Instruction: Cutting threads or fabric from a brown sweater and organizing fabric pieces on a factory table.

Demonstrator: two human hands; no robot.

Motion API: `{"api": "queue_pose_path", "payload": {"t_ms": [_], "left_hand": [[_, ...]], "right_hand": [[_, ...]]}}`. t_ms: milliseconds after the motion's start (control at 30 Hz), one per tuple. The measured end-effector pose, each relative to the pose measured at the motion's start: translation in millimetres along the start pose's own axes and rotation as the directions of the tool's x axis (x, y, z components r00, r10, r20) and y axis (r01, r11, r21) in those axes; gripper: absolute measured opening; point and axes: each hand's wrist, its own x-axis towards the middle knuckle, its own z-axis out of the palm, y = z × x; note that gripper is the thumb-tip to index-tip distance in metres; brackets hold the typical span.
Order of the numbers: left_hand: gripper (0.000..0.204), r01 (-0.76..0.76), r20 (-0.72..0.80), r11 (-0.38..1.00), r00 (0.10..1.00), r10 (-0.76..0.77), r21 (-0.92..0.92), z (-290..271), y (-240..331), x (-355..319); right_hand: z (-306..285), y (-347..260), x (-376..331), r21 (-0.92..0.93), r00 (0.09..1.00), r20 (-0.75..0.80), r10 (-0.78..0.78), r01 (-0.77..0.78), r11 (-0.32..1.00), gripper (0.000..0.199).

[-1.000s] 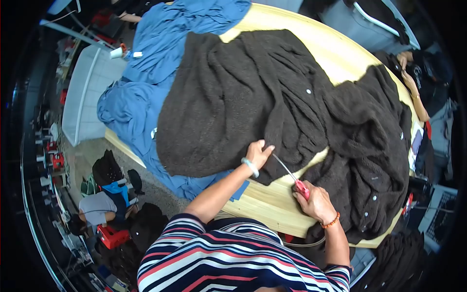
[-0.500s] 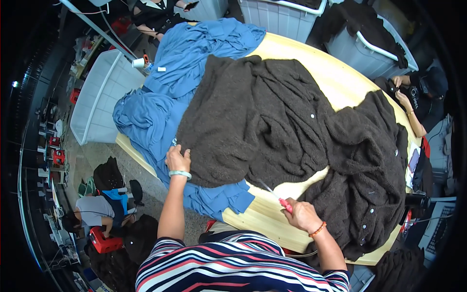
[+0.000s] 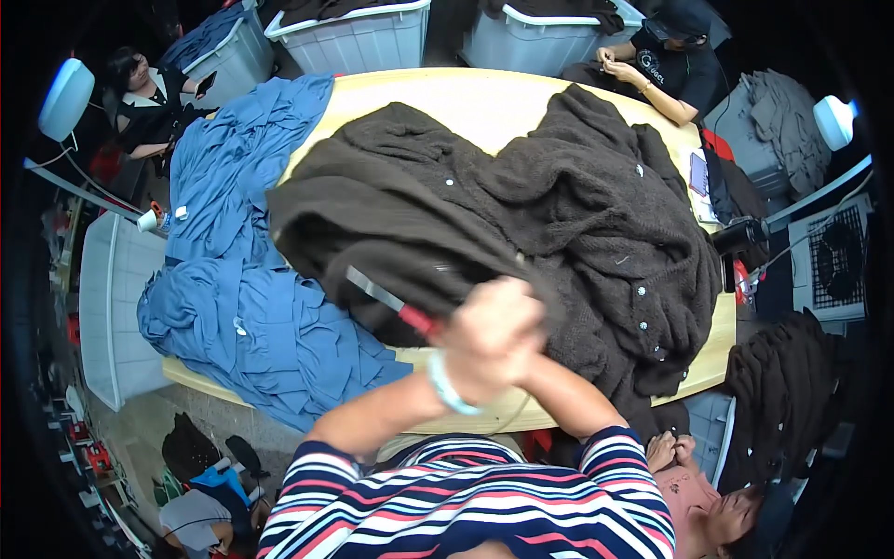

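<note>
My left hand (image 3: 477, 340), with a pale bracelet at the wrist, and my right hand (image 3: 533, 352) are pressed together at the near edge of the table. They overlap and are blurred. Both close around the lifted near edge of a dark brown fuzzy garment (image 3: 521, 214) with small pale buttons. A red-handled cutting tool (image 3: 391, 300) sticks out to the left from my hands, its grey blade over the brown cloth. It appears to be in my right hand. The garment covers most of the pale wooden table (image 3: 484, 98).
A heap of blue garments (image 3: 242, 307) hangs over the table's left end. Pale plastic bins (image 3: 354, 37) stand at the back and one (image 3: 112, 298) on the left. People sit at the far right (image 3: 670, 65), far left (image 3: 149, 93) and lower right (image 3: 708, 503).
My left hand has come back from the blue heap on the left and joined my right hand. The near edge of the brown garment has been pulled up, and the view has swung.
</note>
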Motion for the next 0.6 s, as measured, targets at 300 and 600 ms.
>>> {"api": "queue_pose_path", "payload": {"t_ms": [300,600], "left_hand": [[0.014,-0.308,-0.024,0.912,0.949,0.314,-0.272,123,58,20],[0.061,0.152,0.303,0.884,0.902,-0.307,0.442,109,-116,-45]], "right_hand": [[-83,246,-61,-0.207,0.903,-0.427,0.05,-0.151,0.967,0.05],[-76,300,-137,0.532,0.668,0.039,0.743,-0.643,0.551,0.058]]}}
